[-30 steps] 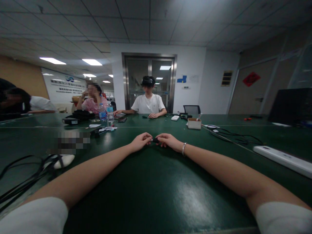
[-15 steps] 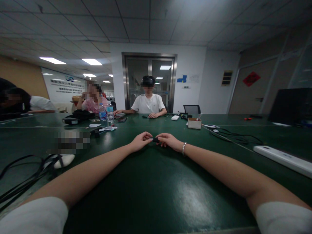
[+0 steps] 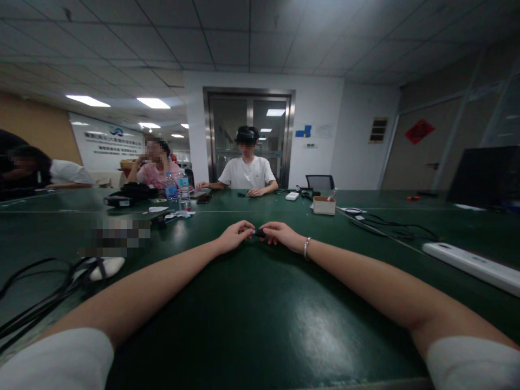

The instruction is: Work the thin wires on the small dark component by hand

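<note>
In front of me, just above the green table (image 3: 260, 303), my two hands meet at a small black object (image 3: 259, 233) with a light, metal-looking end. My left hand (image 3: 235, 236) pinches it at that light end, thumb and fingertips together. From the other side, my right hand (image 3: 282, 235) grips the black part between thumb and index finger. The object is too small to name its kind, and fingers cover part of it. A silver bracelet (image 3: 307, 247) circles my right wrist.
Black cables (image 3: 49, 303) and a white mouse-like object (image 3: 109, 267) lie left. Water bottles (image 3: 183, 189), a black bag (image 3: 134, 194) and a small box (image 3: 324, 206) stand farther back. A long white power strip (image 3: 471, 266) lies right. A person (image 3: 247, 170) in a headset sits opposite.
My hands and the small black object stay nearly in place. Across the table, the seated person's hand on the left side of the view has shifted slightly and the head has lifted a little.
</note>
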`<state>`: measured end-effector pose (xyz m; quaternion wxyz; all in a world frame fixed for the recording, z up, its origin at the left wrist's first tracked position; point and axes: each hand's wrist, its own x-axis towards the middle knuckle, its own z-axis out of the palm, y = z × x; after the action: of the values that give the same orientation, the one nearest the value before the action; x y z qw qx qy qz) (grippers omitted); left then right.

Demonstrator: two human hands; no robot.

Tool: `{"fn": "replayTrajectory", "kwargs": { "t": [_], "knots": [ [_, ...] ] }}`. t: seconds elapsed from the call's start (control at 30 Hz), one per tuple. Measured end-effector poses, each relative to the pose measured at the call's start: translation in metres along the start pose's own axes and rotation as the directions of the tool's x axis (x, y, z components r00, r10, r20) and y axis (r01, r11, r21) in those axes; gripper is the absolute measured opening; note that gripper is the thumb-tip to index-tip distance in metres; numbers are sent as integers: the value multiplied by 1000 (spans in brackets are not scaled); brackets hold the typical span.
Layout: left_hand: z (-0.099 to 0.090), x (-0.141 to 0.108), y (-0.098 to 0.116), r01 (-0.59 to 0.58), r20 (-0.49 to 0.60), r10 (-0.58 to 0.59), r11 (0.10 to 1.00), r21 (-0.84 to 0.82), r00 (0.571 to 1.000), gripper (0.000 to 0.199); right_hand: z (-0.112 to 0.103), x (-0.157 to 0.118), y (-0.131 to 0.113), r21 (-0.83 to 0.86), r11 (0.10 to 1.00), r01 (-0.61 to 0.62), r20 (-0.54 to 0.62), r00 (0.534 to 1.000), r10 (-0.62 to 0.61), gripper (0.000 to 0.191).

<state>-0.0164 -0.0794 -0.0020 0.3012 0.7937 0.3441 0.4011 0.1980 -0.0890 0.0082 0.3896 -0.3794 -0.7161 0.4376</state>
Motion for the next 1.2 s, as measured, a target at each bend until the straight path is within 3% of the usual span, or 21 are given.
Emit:
{"fn": "replayTrajectory", "kwargs": {
  "t": [1.2],
  "knots": [
    [0, 2, -3, -9, 35, 9, 1000, -21, 999, 34, 1, -2, -3, -15, 1000, -7, 8, 1000, 7, 17]
  ]
}}
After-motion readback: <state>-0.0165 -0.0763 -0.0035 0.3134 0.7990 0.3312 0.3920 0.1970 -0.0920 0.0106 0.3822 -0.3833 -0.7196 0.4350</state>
